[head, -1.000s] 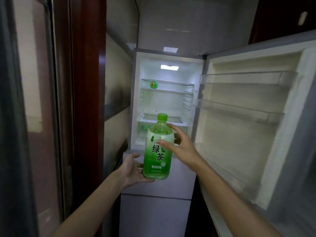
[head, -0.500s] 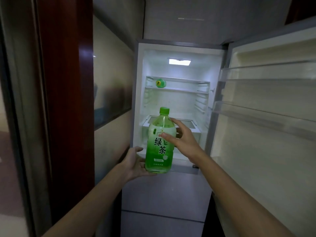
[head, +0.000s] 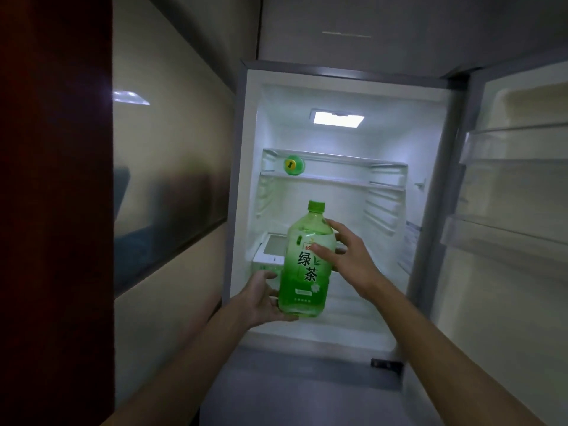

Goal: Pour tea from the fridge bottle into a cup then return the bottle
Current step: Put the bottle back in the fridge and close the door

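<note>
A lit fridge (head: 347, 210) stands open in a narrow corner, its door (head: 510, 210) swung right. Before it, the upright green tea bottle (head: 305, 265) is clasped low by the left hand (head: 261, 299), while the right hand (head: 347, 256) grips its upper side.

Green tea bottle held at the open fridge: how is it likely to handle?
The green tea bottle looks nearly full, so probably heavy; the left hand supports its base while the right hand steadies its shoulder. Its thin clear plastic probably flexes under a squeeze.
</note>
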